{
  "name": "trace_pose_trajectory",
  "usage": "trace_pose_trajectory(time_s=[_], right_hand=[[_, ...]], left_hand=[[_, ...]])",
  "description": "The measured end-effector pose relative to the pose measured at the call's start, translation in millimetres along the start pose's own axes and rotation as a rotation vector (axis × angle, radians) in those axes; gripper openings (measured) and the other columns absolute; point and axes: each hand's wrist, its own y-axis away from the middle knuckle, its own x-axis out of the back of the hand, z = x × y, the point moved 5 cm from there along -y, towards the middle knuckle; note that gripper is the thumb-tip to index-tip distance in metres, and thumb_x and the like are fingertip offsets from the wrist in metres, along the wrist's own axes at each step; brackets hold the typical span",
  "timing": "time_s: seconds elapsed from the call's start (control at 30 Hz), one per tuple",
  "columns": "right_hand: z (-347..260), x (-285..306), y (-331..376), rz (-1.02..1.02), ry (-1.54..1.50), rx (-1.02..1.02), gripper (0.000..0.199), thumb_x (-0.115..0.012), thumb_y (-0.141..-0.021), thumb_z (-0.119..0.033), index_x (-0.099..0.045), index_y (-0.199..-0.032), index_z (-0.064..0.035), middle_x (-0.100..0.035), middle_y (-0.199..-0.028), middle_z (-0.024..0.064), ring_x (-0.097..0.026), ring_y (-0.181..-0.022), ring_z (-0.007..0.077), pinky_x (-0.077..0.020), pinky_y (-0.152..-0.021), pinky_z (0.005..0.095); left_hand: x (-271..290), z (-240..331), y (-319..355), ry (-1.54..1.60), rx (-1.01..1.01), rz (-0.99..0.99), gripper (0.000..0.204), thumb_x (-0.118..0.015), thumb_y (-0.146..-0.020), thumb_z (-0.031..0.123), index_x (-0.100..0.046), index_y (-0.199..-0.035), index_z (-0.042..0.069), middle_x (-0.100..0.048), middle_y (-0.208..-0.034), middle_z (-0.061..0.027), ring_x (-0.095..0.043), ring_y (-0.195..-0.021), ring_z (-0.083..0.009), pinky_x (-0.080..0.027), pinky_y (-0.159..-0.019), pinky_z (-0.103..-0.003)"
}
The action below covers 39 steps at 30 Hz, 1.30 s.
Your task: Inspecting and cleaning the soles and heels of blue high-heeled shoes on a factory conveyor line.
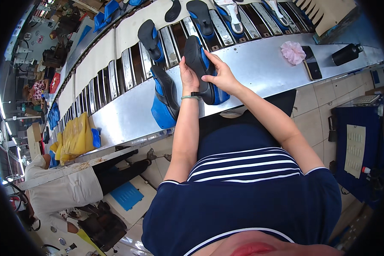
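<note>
Both my hands grip a black high-heeled shoe (193,53) with a blue last inside it, just above the metal ledge. Its sole faces up, toe pointing away from me. My left hand (189,80) closes round its left side, with most of the fingers hidden beneath. On the right side, my right hand (222,76) has its thumb laid across the sole and its fingers along the edge. Left of my hands, a second black shoe on a blue last (167,91) lies on the ledge.
Behind the metal ledge (251,59) runs a slatted conveyor (128,68) carrying more shoes (148,36) and a loose black sole (173,10). To the right lie a pink scrunchie (293,52), a phone (312,64) and a black bottle (346,54). Yellow plastic (77,138) and another person (68,192) are at left.
</note>
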Motion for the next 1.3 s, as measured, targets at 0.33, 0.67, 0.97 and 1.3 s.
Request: trace_pose_trajectory(time_s=[0.33, 0.67, 0.97, 1.3], right_hand=[[-4, 8, -6, 0.043, -0.229, -0.019, 0.073, -0.071, -0.079, 0.001, -0.038, -0.144, 0.0011, -0.047, -0.140, 0.0149, -0.046, -0.128, 0.0221, -0.0358, -0.108, 0.0304], [-30, 23, 5, 0.326, -0.440, -0.125, 0.047, -0.058, -0.097, -0.014, -0.044, -0.138, 0.0037, -0.064, -0.102, 0.0076, -0.058, -0.090, 0.0082, -0.0473, -0.080, 0.0218], [-65, 42, 32, 0.270, -0.589, -0.141, 0.036, -0.051, -0.100, -0.012, -0.050, -0.132, 0.0037, -0.062, -0.116, 0.0111, -0.059, -0.104, 0.0143, -0.0470, -0.092, 0.0276], [-73, 65, 42, 0.196, -0.681, -0.260, 0.031, -0.053, -0.100, -0.017, -0.058, -0.123, 0.0036, -0.066, -0.114, 0.0112, -0.063, -0.102, 0.0156, -0.0483, -0.092, 0.0292]], left_hand=[[-21, 7, 11, 0.024, -0.022, 0.003, 0.043, -0.043, -0.100, 0.033, -0.054, -0.127, 0.001, -0.062, -0.125, -0.0115, -0.057, -0.117, -0.0231, -0.040, -0.104, -0.038], [-73, 21, 40, -0.122, -0.096, -0.113, 0.039, -0.052, -0.098, 0.027, -0.052, -0.125, -0.001, -0.061, -0.120, -0.0115, -0.058, -0.110, -0.0200, -0.042, -0.100, -0.033], [-105, 24, 79, -0.334, -0.226, -0.147, 0.049, -0.060, -0.095, 0.014, -0.037, -0.135, -0.002, -0.055, -0.123, -0.0140, -0.056, -0.109, -0.0170, -0.043, -0.098, -0.030], [-137, 21, 97, -0.386, -0.268, -0.120, 0.053, -0.065, -0.092, 0.012, -0.037, -0.134, -0.003, -0.054, -0.119, -0.0122, -0.057, -0.106, -0.0162, -0.048, -0.092, -0.028]])
